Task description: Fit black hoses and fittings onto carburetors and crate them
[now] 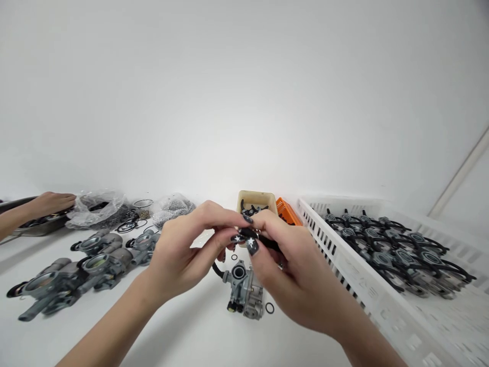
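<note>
My left hand and my right hand meet above the white table, pinching a short black rubber hose with a small metal clip at its middle. Most of the hose is hidden by my fingers. Just below my hands stands a metal carburetor, with a black hose curving from its left side. A black O-ring lies to the right of the carburetor, and a smaller one lies behind it.
A white slotted crate on the right holds several carburetors with black hoses. Behind my hands are a tan box of parts and an orange piece. Several carburetors and plastic bags of parts lie left, where a co-worker's hand rests on a metal tray.
</note>
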Demonstrator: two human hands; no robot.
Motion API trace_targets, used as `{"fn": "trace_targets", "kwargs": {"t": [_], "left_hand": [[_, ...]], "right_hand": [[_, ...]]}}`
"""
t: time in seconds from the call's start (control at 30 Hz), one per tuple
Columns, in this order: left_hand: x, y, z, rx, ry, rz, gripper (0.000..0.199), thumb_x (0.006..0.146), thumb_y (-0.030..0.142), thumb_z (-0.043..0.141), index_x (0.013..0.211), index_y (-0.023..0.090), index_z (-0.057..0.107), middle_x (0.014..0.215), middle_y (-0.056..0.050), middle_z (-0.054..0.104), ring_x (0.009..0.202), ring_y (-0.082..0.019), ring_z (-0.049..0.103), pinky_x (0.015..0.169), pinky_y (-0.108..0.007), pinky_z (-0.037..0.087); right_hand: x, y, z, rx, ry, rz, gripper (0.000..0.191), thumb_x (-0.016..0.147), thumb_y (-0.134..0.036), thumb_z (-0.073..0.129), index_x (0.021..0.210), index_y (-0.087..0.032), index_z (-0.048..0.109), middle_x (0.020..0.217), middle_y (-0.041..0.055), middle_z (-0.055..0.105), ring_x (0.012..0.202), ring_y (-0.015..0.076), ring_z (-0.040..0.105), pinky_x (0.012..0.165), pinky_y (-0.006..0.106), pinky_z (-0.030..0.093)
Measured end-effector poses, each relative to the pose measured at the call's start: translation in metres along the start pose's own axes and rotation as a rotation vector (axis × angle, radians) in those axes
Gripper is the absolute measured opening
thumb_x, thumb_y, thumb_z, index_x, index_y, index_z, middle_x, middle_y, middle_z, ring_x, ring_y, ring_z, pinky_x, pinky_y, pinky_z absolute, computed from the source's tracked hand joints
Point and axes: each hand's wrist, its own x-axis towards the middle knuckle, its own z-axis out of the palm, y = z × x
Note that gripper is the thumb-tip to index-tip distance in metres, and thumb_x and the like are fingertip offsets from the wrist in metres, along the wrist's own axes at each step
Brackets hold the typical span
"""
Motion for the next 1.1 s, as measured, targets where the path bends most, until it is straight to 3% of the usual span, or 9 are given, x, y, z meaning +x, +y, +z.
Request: {"fn": "trace_targets", "kwargs": {"t": [0.13, 0.3, 0.57, 0.87, 1.1], "left_hand": [[-0.0007, -0.0017, 0.0011, -0.019, 0.034, -0.005, 0.033, 0.084, -0.001, 0.055, 0.109, 0.021, 0.057, 0.082, 0.000, 0.063, 0.055, -0.006, 0.058, 0.043, -0.018, 0.048], [-0.0018, -0.0037, 0.0011, -0.006, 0.046, 0.052, 0.035, 0.084, -0.003, 0.054, 0.110, 0.022, 0.056, 0.077, 0.001, 0.061, 0.056, -0.008, 0.058, 0.045, -0.021, 0.049], [-0.0002, -0.0039, 0.0013, 0.004, 0.039, 0.079, 0.038, 0.084, -0.006, 0.052, 0.111, 0.021, 0.055, 0.081, -0.001, 0.062, 0.060, -0.008, 0.058, 0.046, -0.021, 0.049], [0.0000, -0.0030, 0.0012, -0.005, 0.023, 0.049, 0.038, 0.082, -0.005, 0.053, 0.110, 0.021, 0.056, 0.082, -0.001, 0.062, 0.060, -0.008, 0.057, 0.044, -0.020, 0.049], [0.0015, -0.0030, 0.0005, -0.016, 0.004, 0.091, 0.039, 0.079, -0.010, 0.052, 0.107, 0.017, 0.056, 0.079, 0.000, 0.058, 0.063, -0.008, 0.056, 0.045, -0.018, 0.048]], "right_hand": [[-0.0013, -0.0040, 0.0010, -0.246, 0.080, -0.069, 0.012, 0.079, -0.008, 0.047, 0.083, -0.018, 0.052, 0.055, -0.0095, 0.035, 0.043, 0.0049, 0.030, 0.043, 0.020, 0.025], [-0.0028, -0.0046, 0.0011, -0.365, 0.168, -0.169, 0.014, 0.081, -0.011, 0.048, 0.088, -0.017, 0.058, 0.060, -0.0061, 0.049, 0.048, 0.0068, 0.036, 0.050, 0.021, 0.035], [-0.0027, -0.0003, 0.0022, -0.440, 0.262, -0.276, 0.011, 0.086, -0.013, 0.051, 0.091, -0.018, 0.059, 0.070, -0.0022, 0.059, 0.062, 0.0097, 0.052, 0.058, 0.021, 0.044], [-0.0034, 0.0033, 0.0010, -0.520, 0.289, -0.354, 0.014, 0.088, -0.011, 0.049, 0.096, -0.016, 0.060, 0.072, -0.0003, 0.058, 0.064, 0.0101, 0.052, 0.060, 0.024, 0.046], [-0.0030, 0.0048, 0.0016, -0.593, 0.331, -0.411, 0.012, 0.083, -0.008, 0.051, 0.082, -0.017, 0.058, 0.068, -0.0006, 0.056, 0.062, 0.0098, 0.050, 0.059, 0.024, 0.046]]}}
